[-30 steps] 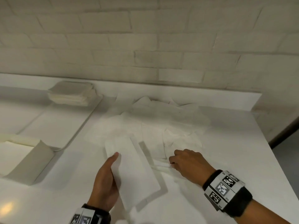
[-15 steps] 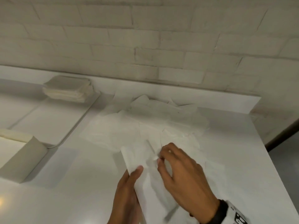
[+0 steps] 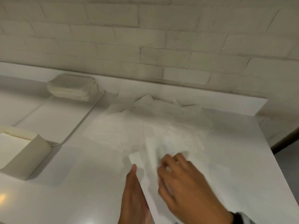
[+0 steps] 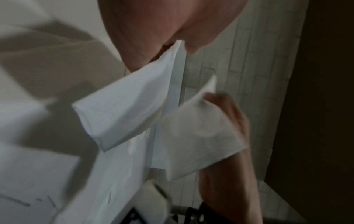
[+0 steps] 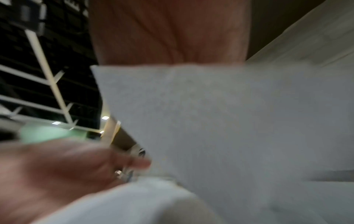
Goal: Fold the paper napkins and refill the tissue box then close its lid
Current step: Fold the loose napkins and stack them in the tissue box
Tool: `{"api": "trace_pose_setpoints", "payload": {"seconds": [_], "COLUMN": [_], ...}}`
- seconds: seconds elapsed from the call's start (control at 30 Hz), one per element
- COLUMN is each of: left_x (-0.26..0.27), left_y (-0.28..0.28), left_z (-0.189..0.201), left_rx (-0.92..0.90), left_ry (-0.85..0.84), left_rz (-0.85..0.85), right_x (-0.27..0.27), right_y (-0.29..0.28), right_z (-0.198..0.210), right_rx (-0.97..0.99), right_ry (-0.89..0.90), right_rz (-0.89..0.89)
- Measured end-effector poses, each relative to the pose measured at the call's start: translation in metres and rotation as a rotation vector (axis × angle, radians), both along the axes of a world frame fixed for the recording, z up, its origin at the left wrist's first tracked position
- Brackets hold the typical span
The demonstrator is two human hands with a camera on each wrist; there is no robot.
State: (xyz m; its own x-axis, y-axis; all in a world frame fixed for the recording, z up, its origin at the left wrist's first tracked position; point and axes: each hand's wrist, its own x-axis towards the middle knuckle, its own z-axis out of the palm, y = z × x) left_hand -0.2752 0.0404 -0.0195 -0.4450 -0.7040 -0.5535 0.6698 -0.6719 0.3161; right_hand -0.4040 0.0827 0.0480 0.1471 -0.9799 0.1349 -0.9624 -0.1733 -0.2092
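Low in the head view, a white paper napkin [image 3: 146, 172] is lifted above the white counter [image 3: 80, 183]. My left hand [image 3: 134, 189] pinches its left edge with the thumb on top. My right hand [image 3: 182, 180] has its fingers curled onto the napkin's right side. In the left wrist view the napkin [image 4: 126, 106] hangs folded from my left hand [image 4: 162, 33], and my right hand [image 4: 228, 121] grips another flap of paper. The right wrist view is blurred, showing the napkin [image 5: 229, 121] under my right hand [image 5: 168, 33]. The open tissue box [image 3: 27, 159] stands at the left.
A loose pile of unfolded napkins [image 3: 145, 125] is spread behind my hands. A stack of folded napkins [image 3: 72, 88] sits at the back of a flat white tray [image 3: 48, 123]. A brick wall [image 3: 161, 38] backs the counter, whose edge runs down the right.
My right hand left the pile and came onto the napkin that my left hand holds. Both hands and the napkin shifted right and closer together.
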Motion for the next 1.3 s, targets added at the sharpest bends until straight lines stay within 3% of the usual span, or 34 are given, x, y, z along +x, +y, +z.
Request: {"api": "trace_pose_setpoints", "payload": {"seconds": [0.03,0.1,0.23,0.27,0.4,0.47,0.63,0.87,1.0,1.17,1.23,1.3], "left_x": [0.004,0.008,0.013,0.018,0.054,0.066,0.083,0.073,0.054,0.037,0.052,0.070], "left_y": [-0.001,-0.003,-0.012,-0.015,-0.028,-0.032,-0.036,-0.029,-0.019,-0.009,-0.016,-0.026], "left_z": [0.001,0.002,-0.016,-0.020,-0.031,-0.034,-0.038,-0.031,-0.008,0.021,0.017,0.013], "left_rx": [-0.061,-0.153,-0.279,-0.274,-0.248,-0.230,-0.150,-0.076,-0.082,-0.173,-0.231,-0.323], "left_ry": [0.040,-0.044,-0.428,-0.508,-0.601,-0.622,-0.612,-0.535,-0.399,0.051,0.015,-0.221], "left_rz": [-0.010,-0.022,0.079,0.119,0.201,0.226,0.288,0.339,0.306,0.098,0.102,0.098], "right_x": [0.004,0.010,-0.002,-0.011,-0.043,-0.046,-0.042,-0.045,-0.016,0.064,0.076,0.078], "right_y": [-0.001,-0.006,-0.025,-0.029,-0.037,-0.039,-0.048,-0.044,-0.036,-0.042,-0.047,-0.049], "right_z": [-0.013,-0.025,-0.032,-0.038,-0.068,-0.075,-0.075,-0.062,-0.030,-0.031,-0.032,-0.028], "right_rx": [0.066,0.152,0.195,0.185,0.345,0.367,0.340,0.212,-0.148,-0.004,0.077,0.072], "right_ry": [0.032,0.000,-0.423,-0.459,-0.095,-0.014,0.057,-0.050,-0.277,-0.511,-0.685,-0.898], "right_rz": [0.058,0.124,0.120,0.083,-0.009,0.015,0.040,-0.087,-0.147,0.075,0.092,0.030]}}
